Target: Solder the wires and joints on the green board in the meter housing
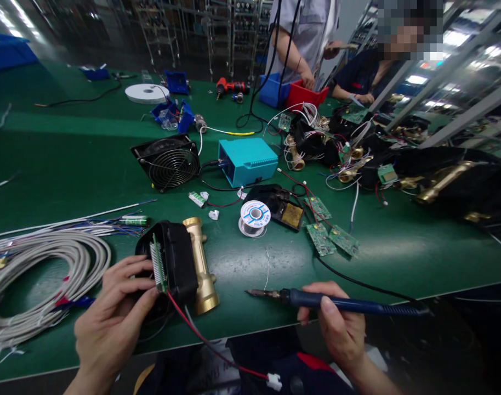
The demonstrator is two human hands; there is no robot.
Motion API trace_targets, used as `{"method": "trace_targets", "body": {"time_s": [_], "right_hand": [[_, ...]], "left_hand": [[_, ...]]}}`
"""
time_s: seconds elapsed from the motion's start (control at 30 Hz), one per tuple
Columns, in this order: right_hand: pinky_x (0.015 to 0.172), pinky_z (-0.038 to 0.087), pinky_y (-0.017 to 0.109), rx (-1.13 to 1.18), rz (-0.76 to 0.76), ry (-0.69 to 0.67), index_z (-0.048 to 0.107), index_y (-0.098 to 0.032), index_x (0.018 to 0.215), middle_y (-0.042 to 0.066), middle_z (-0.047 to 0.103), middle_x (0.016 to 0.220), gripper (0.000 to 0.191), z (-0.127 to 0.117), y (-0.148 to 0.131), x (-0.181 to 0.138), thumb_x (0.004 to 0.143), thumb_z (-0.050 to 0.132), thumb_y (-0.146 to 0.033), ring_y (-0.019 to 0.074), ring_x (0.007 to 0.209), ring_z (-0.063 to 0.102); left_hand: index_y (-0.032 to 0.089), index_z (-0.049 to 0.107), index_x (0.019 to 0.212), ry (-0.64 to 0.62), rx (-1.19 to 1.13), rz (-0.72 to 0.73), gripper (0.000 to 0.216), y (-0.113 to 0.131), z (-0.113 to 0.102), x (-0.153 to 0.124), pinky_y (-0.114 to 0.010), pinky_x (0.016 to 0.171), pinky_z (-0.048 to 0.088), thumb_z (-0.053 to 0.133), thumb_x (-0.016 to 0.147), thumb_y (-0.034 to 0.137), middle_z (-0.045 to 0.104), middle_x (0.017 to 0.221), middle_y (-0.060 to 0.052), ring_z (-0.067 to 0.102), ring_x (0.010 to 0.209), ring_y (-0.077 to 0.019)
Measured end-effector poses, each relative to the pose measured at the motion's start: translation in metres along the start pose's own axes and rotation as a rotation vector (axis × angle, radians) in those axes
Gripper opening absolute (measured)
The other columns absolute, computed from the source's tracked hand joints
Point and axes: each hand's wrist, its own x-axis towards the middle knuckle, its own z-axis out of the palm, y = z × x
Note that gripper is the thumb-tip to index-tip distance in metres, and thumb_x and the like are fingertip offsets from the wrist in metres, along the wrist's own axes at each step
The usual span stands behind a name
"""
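Note:
My left hand (114, 310) is closed on the edge of a green circuit board (158, 266), held upright in the mouth of a black housing (180, 258). A brass pipe fitting (203, 269) runs along the housing's right side. From the board's lower end a red and black cable (217, 354) trails over the table edge to a white plug (274, 382). A blue-handled soldering iron (336, 302) lies across the fingers of my right hand (341, 323), its tip pointing left. Beyond that tip stands a solder wire spool (254, 216), with a loose strand reaching towards the iron.
Behind the spool are a soldering iron stand (271, 200), a turquoise box (248, 162) and a black fan (168, 162). Coiled grey cable (69, 247) fills the left; several circuit boards (319, 238) and brass fittings lie right. Two people work across the green table (242, 274).

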Motion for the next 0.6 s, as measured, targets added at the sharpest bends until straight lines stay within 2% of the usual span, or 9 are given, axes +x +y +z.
{"method": "trace_targets", "body": {"time_s": [0.07, 0.2, 0.3, 0.4, 0.6], "right_hand": [[0.050, 0.051, 0.020, -0.017, -0.025, -0.029, 0.071, -0.024, 0.101, -0.002, 0.066, 0.062, 0.022, -0.001, 0.001, 0.000, 0.098, 0.054, -0.039, 0.0108, 0.051, 0.061], [0.051, 0.051, 0.022, -0.027, 0.019, 0.054, 0.070, -0.023, 0.097, -0.002, 0.063, 0.060, 0.023, 0.003, -0.003, -0.002, 0.097, 0.055, -0.040, 0.0114, 0.050, 0.058], [0.050, 0.050, 0.024, -0.032, 0.039, 0.076, 0.070, -0.020, 0.095, -0.001, 0.063, 0.059, 0.025, 0.007, -0.006, -0.003, 0.095, 0.057, -0.042, 0.0128, 0.050, 0.058], [0.050, 0.050, 0.024, -0.021, 0.055, 0.089, 0.070, -0.020, 0.094, -0.001, 0.063, 0.060, 0.026, 0.008, -0.007, -0.003, 0.093, 0.060, -0.043, 0.0123, 0.050, 0.058], [0.050, 0.049, 0.018, -0.006, 0.048, 0.072, 0.071, -0.023, 0.095, -0.003, 0.064, 0.059, 0.022, 0.004, -0.003, -0.003, 0.095, 0.058, -0.042, 0.0089, 0.049, 0.058]], "left_hand": [[0.023, 0.066, 0.084, -0.044, -0.041, -0.101, 0.012, 0.002, -0.001, -0.004, -0.045, 0.099, 0.047, 0.066, 0.083, 0.011, 0.068, 0.101, -0.006, 0.060, 0.111, -0.0254], [0.024, 0.066, 0.083, -0.051, -0.094, -0.221, 0.013, 0.009, 0.001, -0.003, -0.048, 0.105, 0.043, 0.066, 0.084, 0.011, 0.068, 0.098, -0.004, 0.059, 0.113, -0.0256], [0.024, 0.066, 0.080, -0.015, -0.107, -0.203, 0.011, 0.017, 0.004, 0.005, -0.047, 0.101, 0.045, 0.067, 0.082, 0.013, 0.068, 0.088, -0.002, 0.060, 0.108, -0.0257], [0.025, 0.066, 0.079, -0.038, -0.071, -0.171, 0.012, 0.026, 0.005, 0.013, -0.044, 0.099, 0.044, 0.065, 0.084, 0.014, 0.066, 0.082, 0.000, 0.060, 0.106, -0.0240], [0.026, 0.063, 0.083, -0.128, -0.021, -0.171, 0.012, 0.037, 0.006, 0.024, -0.041, 0.100, 0.040, 0.061, 0.090, 0.017, 0.064, 0.087, 0.000, 0.054, 0.114, -0.0230]]}}
